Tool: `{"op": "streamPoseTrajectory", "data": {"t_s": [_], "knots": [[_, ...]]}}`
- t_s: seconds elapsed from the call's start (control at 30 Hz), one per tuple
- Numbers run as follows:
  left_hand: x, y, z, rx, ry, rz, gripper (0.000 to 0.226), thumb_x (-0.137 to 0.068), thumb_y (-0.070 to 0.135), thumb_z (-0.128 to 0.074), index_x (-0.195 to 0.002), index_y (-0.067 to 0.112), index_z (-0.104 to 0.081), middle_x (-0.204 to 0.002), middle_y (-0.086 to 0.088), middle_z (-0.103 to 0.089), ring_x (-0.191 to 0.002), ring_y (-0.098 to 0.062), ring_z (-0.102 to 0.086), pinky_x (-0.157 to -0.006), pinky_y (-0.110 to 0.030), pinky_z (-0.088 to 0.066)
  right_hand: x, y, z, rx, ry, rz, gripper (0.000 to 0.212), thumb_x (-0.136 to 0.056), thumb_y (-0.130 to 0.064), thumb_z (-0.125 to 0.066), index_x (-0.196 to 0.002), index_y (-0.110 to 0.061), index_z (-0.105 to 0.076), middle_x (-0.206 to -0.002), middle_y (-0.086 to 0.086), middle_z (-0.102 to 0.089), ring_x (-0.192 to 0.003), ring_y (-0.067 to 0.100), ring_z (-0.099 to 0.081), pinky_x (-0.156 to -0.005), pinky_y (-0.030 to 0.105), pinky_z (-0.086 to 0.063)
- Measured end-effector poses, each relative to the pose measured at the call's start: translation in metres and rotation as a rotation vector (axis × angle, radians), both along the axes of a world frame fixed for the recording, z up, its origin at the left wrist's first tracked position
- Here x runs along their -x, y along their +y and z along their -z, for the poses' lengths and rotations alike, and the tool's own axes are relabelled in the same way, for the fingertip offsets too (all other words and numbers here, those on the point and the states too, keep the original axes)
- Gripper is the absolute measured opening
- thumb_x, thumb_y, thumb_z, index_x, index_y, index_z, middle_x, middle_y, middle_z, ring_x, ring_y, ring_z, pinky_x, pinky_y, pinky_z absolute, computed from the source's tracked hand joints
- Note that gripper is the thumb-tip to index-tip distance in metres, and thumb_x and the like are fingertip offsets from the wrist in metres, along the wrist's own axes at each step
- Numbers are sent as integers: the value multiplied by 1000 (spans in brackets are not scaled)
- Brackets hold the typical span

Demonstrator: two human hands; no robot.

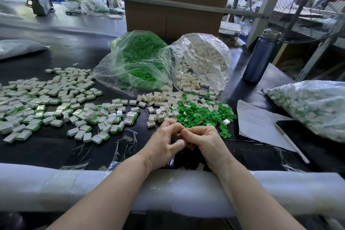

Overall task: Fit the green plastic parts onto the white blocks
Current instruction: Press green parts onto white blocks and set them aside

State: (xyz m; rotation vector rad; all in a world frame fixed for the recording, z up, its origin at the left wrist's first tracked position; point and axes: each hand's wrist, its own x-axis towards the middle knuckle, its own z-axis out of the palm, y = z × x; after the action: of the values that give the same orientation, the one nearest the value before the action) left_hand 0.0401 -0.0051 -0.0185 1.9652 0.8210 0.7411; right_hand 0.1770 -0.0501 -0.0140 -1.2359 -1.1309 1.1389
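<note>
My left hand (165, 144) and my right hand (202, 141) meet fingertip to fingertip low over the black table, fingers curled around something small that the fingers hide. Just beyond them lies a heap of loose green parts (201, 114) mixed with bare white blocks (160, 106). To the left spreads a wide scatter of white blocks with green parts fitted (46, 102). An open clear bag of green parts (138, 61) and an open clear bag of white blocks (201, 61) lie behind the heaps.
A filled clear bag (313, 106) lies at the right, beside a sheet of paper (259, 123) and a white pen (293, 144). A dark blue bottle (261, 56) stands at back right. White foam padding (177, 190) covers the near edge. A cardboard box (173, 18) stands behind.
</note>
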Motion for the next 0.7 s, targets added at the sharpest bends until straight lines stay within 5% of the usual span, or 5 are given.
{"op": "streamPoseTrajectory", "data": {"t_s": [0.3, 0.47, 0.7], "knots": [[0, 1, 1, -18, 9, -13, 13, -85, 4, -58, -90, 15, -60, -102, -7, -45, -91, -17, -51, -91, -33, -45, 2, 0, 1, -16, -4, 3, 17, -86, -11, -61, -76, -1, -71, -51, -3, -62, -46, 3, -53, -48, 12, -41], [0, 2, 1, -13, -81, -75, 6, -88, 11, -60, -91, 16, -61, -105, -7, -46, -90, -9, -53, -86, -15, -43, 5, 1, 0, -27, -13, 40, 29, -85, -30, -56, -79, -6, -71, -63, 2, -66, -58, 10, -61, -55, 17, -49], [0, 5, 5, -14, -55, -160, 13, -86, 13, -62, -95, 4, -65, -111, -5, -49, -96, -16, -54, -89, -24, -46, 2, 1, 3, -62, -58, 160, 11, -84, -6, -65, -78, -14, -69, -70, 0, -70, -68, 12, -67, -53, 20, -52]]}}
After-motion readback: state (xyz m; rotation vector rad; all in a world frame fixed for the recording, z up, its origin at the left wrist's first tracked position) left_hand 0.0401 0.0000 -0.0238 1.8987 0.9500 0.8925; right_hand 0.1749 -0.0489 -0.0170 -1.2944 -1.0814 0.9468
